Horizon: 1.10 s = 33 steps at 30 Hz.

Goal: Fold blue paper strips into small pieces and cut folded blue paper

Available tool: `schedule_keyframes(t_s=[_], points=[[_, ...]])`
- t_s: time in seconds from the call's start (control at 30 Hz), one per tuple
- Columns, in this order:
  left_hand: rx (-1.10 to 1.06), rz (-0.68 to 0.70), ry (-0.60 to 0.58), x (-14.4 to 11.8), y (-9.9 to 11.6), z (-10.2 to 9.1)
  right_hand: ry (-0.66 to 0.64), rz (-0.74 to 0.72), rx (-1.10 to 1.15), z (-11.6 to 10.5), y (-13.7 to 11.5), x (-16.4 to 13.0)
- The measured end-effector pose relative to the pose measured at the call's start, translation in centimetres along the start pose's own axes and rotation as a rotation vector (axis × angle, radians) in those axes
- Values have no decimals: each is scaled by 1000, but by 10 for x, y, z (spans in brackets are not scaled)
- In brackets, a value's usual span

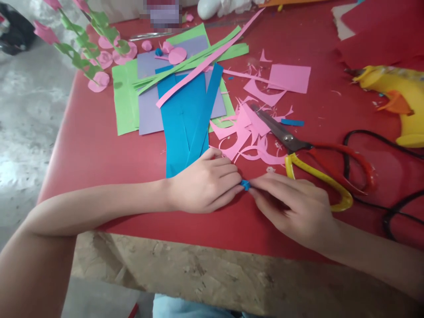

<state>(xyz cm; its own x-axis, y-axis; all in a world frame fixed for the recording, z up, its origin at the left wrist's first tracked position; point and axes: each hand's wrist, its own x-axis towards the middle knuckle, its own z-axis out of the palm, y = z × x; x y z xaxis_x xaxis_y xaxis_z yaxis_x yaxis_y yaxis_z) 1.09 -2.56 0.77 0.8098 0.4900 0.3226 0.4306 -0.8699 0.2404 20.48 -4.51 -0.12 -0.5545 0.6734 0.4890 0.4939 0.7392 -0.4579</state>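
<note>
Between my two hands, low over the red table, is a small folded piece of blue paper (245,184). My right hand (294,201) pinches it from the right with thumb and fingertips. My left hand (208,181) is closed at its left side, with bent fingers touching it and the thumb mostly hidden. Beyond my left wrist lie blue paper sheets (185,101) on purple paper (149,106) and green paper (125,97). A long pink strip (208,61) crosses them. Scissors (291,141) with one red and one yellow handle lie partly open behind my right hand.
Pink scraps (241,128) and a pink rectangle (291,78) are scattered mid-table. Pink paper flowers with green stems (77,37) stand at the back left. A yellow object (410,97) and a black cord (371,132) lie on the right. The table's front edge (198,260) is near me.
</note>
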Motion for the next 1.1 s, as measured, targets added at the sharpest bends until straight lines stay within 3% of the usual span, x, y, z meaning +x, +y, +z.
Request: schedule_keyframes(t_s=[0.37, 0.53, 0.77, 0.9, 1.1], points=[[137, 4, 34, -1, 1, 2, 26, -55, -102, 3, 1, -1], [154, 57, -12, 0, -1, 3, -5, -88, -171, 2, 0, -1], [154, 134, 53, 1, -3, 2, -8, -137, -158, 2, -3, 0], [158, 165, 106, 1, -3, 2, 26, -126, -151, 4, -8, -2], [123, 157, 94, 2, -4, 5, 14, -79, -131, 4, -11, -1]])
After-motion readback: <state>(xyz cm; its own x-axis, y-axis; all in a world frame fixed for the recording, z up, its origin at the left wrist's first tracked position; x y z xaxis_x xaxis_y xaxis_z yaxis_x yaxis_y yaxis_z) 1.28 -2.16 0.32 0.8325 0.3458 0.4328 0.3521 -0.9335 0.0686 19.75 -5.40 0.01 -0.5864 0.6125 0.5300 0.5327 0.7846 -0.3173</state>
